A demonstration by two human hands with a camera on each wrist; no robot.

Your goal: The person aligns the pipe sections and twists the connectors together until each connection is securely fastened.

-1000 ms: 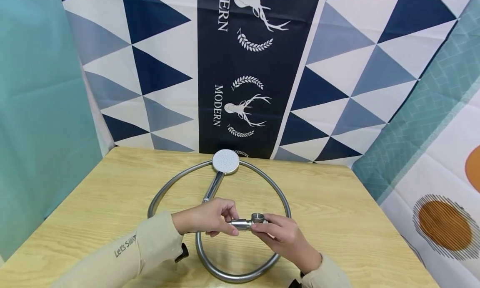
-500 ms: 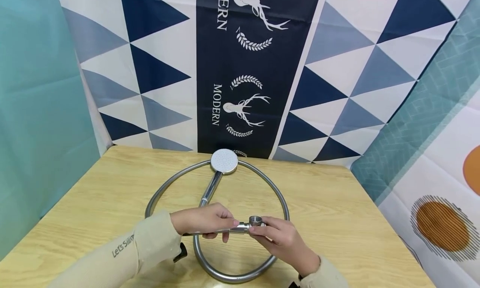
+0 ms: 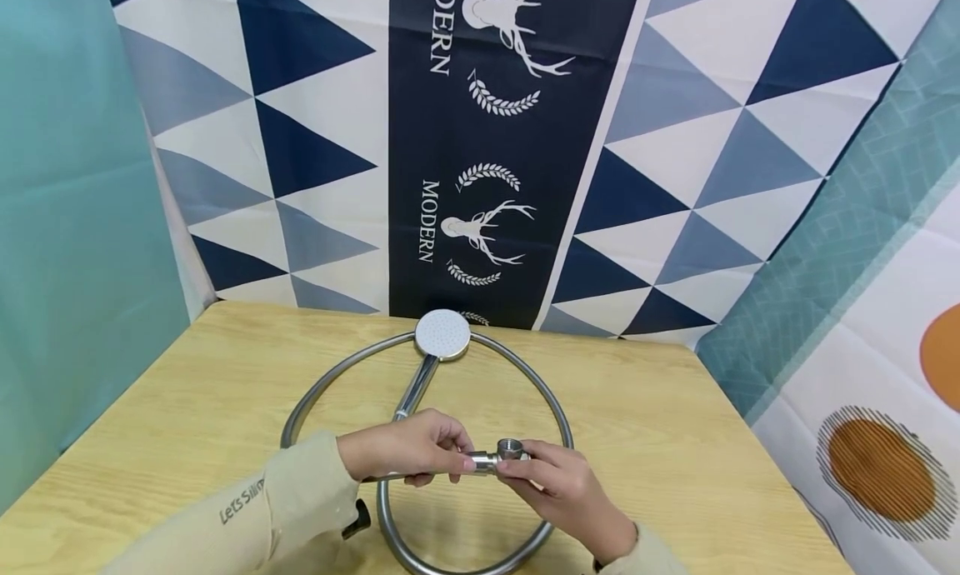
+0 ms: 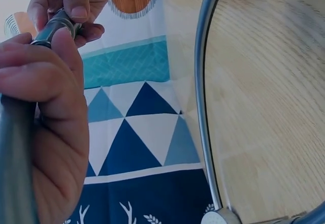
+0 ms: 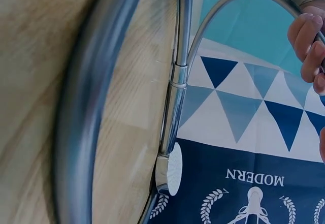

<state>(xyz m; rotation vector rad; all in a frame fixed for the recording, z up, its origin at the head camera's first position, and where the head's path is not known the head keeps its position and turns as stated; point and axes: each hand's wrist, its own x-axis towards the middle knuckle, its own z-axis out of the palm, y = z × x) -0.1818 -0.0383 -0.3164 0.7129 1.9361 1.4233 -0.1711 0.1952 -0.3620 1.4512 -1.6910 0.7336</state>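
Note:
In the head view my left hand (image 3: 408, 448) grips the end of a grey shower hose, its thumb and fingers at a silver hose nut (image 3: 480, 462). My right hand (image 3: 558, 485) pinches a short metal pipe fitting (image 3: 510, 450) with a round threaded opening facing up. Nut and fitting meet end to end; whether the threads are engaged cannot be seen. The left wrist view shows the hose (image 4: 18, 158) running through my curled left fingers. A hand shower (image 3: 442, 335) with a white face lies beyond my hands, its chrome handle pointing towards me.
The hose loop (image 3: 551, 396) lies in a wide ring on the wooden table (image 3: 637, 442), around and beneath my hands. Patterned cloth (image 3: 495, 142) hangs behind the table's back edge, with a teal sheet (image 3: 82, 183) on the left and more printed cloth on the right.
My left thumb and fingers have shifted their hold about the hose nut, rolling and re-gripping. My right hand keeps the fitting almost in place. The head view has tilted slightly.

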